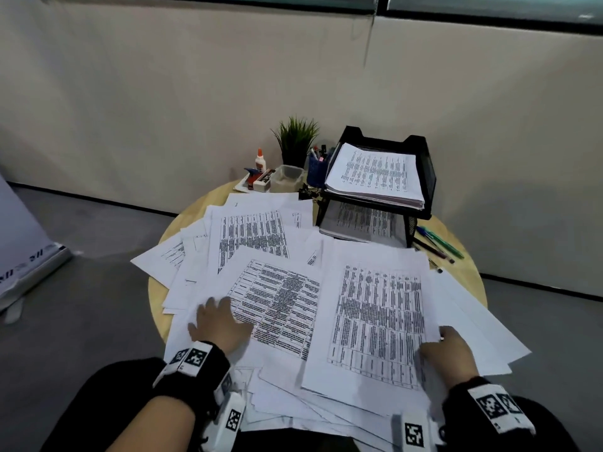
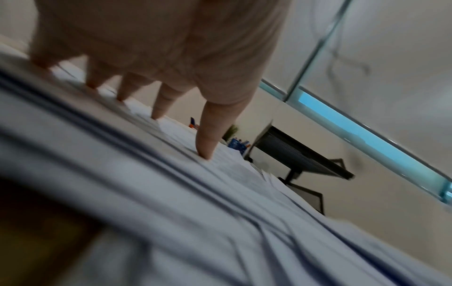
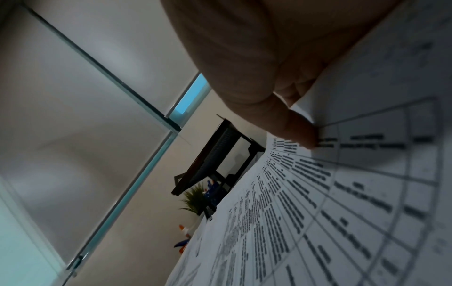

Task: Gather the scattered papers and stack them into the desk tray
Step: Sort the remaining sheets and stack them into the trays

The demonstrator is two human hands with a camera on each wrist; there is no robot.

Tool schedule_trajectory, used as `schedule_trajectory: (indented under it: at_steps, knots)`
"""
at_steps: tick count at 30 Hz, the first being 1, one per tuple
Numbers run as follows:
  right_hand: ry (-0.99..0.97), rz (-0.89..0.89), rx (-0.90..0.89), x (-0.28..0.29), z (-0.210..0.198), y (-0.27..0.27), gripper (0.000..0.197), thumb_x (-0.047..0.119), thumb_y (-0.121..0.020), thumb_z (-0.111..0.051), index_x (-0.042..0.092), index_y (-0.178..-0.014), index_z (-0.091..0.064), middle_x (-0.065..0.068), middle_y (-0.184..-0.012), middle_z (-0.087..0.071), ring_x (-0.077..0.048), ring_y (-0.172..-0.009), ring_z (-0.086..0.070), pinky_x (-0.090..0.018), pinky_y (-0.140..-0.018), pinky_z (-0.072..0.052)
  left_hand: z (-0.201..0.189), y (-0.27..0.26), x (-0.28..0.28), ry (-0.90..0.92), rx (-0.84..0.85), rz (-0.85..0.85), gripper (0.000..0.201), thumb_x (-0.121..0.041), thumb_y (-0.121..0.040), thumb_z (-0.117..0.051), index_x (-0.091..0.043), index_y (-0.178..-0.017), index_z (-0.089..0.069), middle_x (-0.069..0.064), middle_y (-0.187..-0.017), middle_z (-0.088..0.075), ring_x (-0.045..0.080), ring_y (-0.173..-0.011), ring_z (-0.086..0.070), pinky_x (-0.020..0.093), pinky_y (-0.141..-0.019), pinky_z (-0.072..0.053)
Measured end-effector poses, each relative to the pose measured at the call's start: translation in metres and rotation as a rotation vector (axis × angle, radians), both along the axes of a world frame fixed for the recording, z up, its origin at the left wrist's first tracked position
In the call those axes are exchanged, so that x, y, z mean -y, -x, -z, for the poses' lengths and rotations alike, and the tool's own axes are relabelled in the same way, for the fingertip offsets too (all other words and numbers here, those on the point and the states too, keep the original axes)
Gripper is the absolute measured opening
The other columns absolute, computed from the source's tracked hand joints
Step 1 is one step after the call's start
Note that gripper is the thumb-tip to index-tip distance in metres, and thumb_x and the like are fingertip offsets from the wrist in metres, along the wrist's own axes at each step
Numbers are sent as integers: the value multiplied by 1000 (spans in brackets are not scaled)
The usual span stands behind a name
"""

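Thin white printed papers (image 1: 326,288) fanned over round wooden table (image 1: 182,216), near black mesh desk tray (image 1: 421,177); left hand (image 1: 218,321) flat on sheets, fingers (image 2: 206,135) straight, spread; right hand (image 1: 447,350) pinching top sheet (image 1: 375,314) edge, thumb on top

Matt white printed papers (image 1: 375,324) cover a round surface (image 1: 456,265) of pale, smooth-finished wood. At its far edge stands a black desk tray (image 1: 421,164) of fine metal mesh, its frame matt. Beside it sit a blue mesh pen cup (image 1: 315,172), a translucent, frosted-looking plastic box (image 1: 287,179) and a white plastic glue bottle (image 1: 260,161) with an orange cap. Glossy plastic pens (image 1: 440,244) lie at the right edge. Black knit cloth cuffs (image 1: 208,370) wrap both wrists.
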State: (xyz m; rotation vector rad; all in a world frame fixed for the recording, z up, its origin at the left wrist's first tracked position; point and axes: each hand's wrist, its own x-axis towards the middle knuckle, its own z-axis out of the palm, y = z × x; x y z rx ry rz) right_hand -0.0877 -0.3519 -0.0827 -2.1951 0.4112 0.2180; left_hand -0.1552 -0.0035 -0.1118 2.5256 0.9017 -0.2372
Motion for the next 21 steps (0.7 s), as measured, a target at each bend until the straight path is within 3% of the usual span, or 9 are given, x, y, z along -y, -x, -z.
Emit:
schedule_trajectory:
  at_steps: [2,5,8,10,11,14,16,18,21]
  knots:
    - [57,0,-69,4,3,1,12,-8,-80,-50,0,-77,-42,-14,-71,-49,-21,-59,-43,-31,-55,-36,-2,1,-6,35,-31,-112,95,-61,-74,-63,-14,-145,-22,18,-152,-17,37,-141,-14,54,-112,-19]
    - [45,-4,-89,2,9,5,28,1,-76,-65,-2,-95,-45,-13,-78,-54,-23,-68,-50,-28,-53,-38,-11,4,-10,41,-41,-176,108,-62,-71,-67,-9,-148,-13,19,-151,-19,37,-139,-18,49,-112,-23]
    - [23,-3,-86,-11,17,6,63,9,-66,-77,-5,-116,-42,-21,-97,-61,-30,-85,-60,-31,-58,-47,-15,6,-15,-1,-4,-212,93,-52,-71,-71,-10,-141,-26,18,-141,-35,36,-130,-34,45,-105,-31]
    - [-46,30,-84,-19,20,6,67,0,-63,-73,-3,-120,-38,-23,-84,-63,-30,-68,-64,-35,-52,-54,-11,4,-21,19,79,-227,70,-37,-73,-71,-10,-130,-40,16,-128,-50,34,-118,-48,41,-97,-39]
    - [-76,48,-80,-20,18,8,64,-6,-66,-69,-2,-121,-38,-21,-74,-61,-26,-56,-59,-27,-43,-50,-11,3,-22,65,141,-223,57,-27,-76,-70,-9,-124,-45,16,-121,-56,33,-110,-55,38,-90,-43]
    - [-109,43,-46,-19,13,5,41,-16,-72,-59,-6,-110,-47,-13,-62,-52,-18,-44,-44,-13,-31,-30,-9,1,-21,181,272,-159,22,-9,-81,-60,-5,-103,-59,17,-104,-65,28,-89,-58,29,-72,-42]
    - [-70,-24,-39,-18,10,3,19,-14,-72,-59,-9,-90,-57,-12,-61,-50,-17,-45,-40,-17,-34,-28,-8,1,-19,212,266,-99,18,-7,-83,-57,-3,-99,-62,18,-102,-64,29,-93,-58,27,-72,-39]
    - [-50,-6,-54,-14,12,-1,11,-12,-70,-60,-2,-70,-54,-12,-57,-47,-19,-47,-40,-21,-40,-28,-5,-1,-20,287,287,-120,14,-3,-84,-54,0,-96,-61,22,-102,-63,31,-92,-60,28,-75,-44]
    - [-44,17,-18,-5,10,-3,13,-11,-69,-62,-2,-63,-54,-16,-58,-52,-23,-53,-47,-28,-51,-35,-8,-3,-24,515,405,-287,13,6,-83,-45,-1,-73,-51,26,-79,-60,37,-67,-65,44,-59,-58]
